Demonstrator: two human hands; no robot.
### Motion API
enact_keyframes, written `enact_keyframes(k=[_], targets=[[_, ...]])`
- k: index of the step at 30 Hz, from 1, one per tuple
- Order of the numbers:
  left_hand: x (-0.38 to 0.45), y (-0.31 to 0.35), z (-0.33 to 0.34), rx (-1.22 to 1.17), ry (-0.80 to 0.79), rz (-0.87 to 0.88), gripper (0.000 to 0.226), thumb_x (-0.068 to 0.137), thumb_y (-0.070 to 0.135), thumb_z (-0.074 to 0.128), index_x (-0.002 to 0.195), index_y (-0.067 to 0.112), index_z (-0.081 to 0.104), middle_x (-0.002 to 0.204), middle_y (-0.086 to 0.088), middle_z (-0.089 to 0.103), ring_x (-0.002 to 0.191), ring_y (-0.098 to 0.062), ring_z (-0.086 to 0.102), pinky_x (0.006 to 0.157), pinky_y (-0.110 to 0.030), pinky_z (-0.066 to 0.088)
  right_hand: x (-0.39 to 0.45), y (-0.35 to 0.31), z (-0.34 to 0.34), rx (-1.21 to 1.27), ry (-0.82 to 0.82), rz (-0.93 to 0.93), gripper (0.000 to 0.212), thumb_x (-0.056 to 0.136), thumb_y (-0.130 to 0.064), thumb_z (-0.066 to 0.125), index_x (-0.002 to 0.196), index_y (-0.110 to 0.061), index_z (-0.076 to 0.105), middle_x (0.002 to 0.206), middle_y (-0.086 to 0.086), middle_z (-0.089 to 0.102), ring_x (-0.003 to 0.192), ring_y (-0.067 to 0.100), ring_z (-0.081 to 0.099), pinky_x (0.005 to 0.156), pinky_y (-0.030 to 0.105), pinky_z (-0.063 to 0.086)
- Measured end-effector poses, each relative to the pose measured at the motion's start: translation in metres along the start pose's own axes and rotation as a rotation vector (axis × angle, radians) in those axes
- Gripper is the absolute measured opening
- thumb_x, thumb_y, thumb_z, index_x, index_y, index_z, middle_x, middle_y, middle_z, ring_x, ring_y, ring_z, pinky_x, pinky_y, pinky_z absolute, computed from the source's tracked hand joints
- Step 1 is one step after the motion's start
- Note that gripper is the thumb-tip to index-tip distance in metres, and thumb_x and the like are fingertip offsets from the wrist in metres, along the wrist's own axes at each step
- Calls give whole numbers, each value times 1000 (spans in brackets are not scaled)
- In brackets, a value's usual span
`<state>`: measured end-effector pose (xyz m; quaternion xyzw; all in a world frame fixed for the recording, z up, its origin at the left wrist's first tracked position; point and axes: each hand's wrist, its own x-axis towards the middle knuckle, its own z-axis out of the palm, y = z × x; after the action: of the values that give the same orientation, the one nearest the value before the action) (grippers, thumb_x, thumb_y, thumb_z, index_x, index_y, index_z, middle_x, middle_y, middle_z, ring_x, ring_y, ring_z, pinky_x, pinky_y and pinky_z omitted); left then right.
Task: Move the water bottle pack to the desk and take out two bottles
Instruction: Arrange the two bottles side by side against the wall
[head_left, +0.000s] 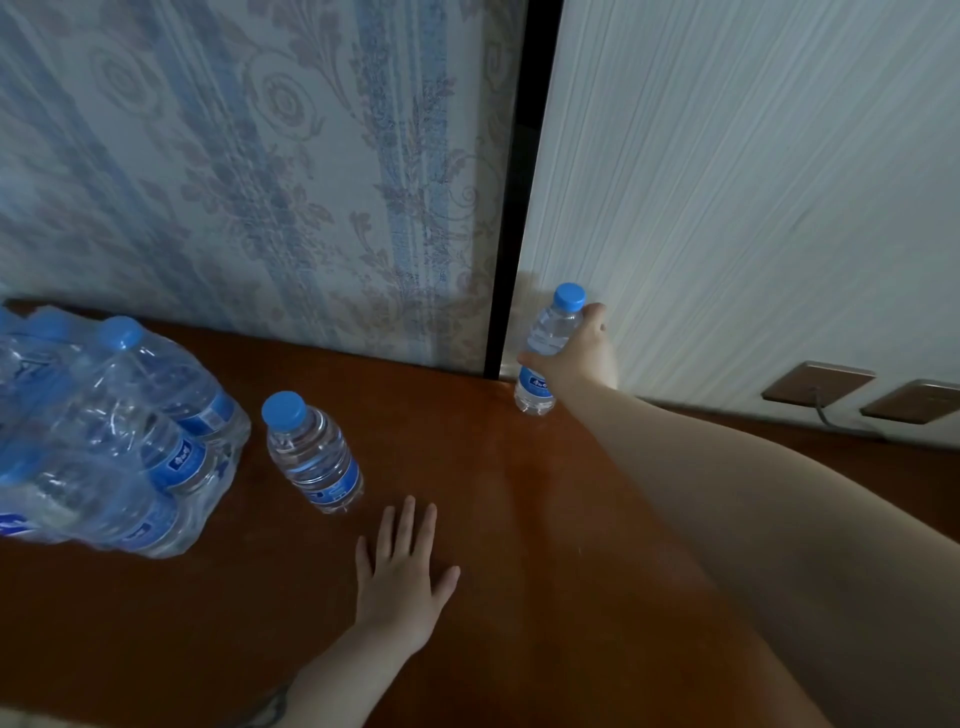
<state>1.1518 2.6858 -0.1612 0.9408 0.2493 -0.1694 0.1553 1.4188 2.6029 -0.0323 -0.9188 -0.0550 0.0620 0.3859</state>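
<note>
The shrink-wrapped water bottle pack (104, 441) lies on the brown desk (519, 519) at the left, its blue caps showing through the plastic. One loose bottle (311, 457) with a blue cap stands just right of the pack. My left hand (402, 566) rests flat on the desk, fingers spread, a little in front of that bottle. A second bottle (548, 343) stands at the desk's far edge by the wall, and my right hand (576, 348) is wrapped around its middle.
Patterned wallpaper rises behind the desk on the left, a white textured wall on the right, with a dark vertical strip (511, 208) between them. Two brown wall sockets (815, 384) sit low at the right, one with a grey cable.
</note>
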Motion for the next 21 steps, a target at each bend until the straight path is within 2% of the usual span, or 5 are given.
enact_keyframes(k=[12,14,17,19,21], targets=[[3,-8,2,-12,-9,35,80,93,62,31,153,35,-15,164,4,-22,151,-21,-20,121,-51,-3,-4,-9,11,20,14,-30,79,70,-25,90,126,-15,36,125,7,56,103,28,63,68,37,50],[2,-11,3,-9,-10,48,79,93,62,31,153,36,-14,164,5,-22,151,-20,-20,121,-51,-3,-8,-9,10,45,-6,33,88,68,-27,90,134,-15,33,132,8,50,111,30,60,76,42,54],[2,-19,1,-11,-19,84,78,93,62,31,153,38,-12,164,9,-21,150,-16,-19,121,-47,-1,-40,-9,18,199,39,262,99,68,-26,89,144,-15,28,145,11,40,127,32,51,96,51,52],[2,-27,-2,5,-36,127,76,93,60,31,152,39,-12,164,10,-20,150,-14,-18,122,-44,0,-82,-10,35,187,28,229,82,71,-20,85,137,-15,38,139,9,45,126,31,50,99,50,49],[1,-33,-6,16,-56,159,75,94,58,33,153,37,-9,165,9,-17,150,-13,-16,122,-42,0,-129,-19,55,194,-179,25,67,73,-16,82,130,-21,48,128,-1,52,123,21,53,98,39,50]])
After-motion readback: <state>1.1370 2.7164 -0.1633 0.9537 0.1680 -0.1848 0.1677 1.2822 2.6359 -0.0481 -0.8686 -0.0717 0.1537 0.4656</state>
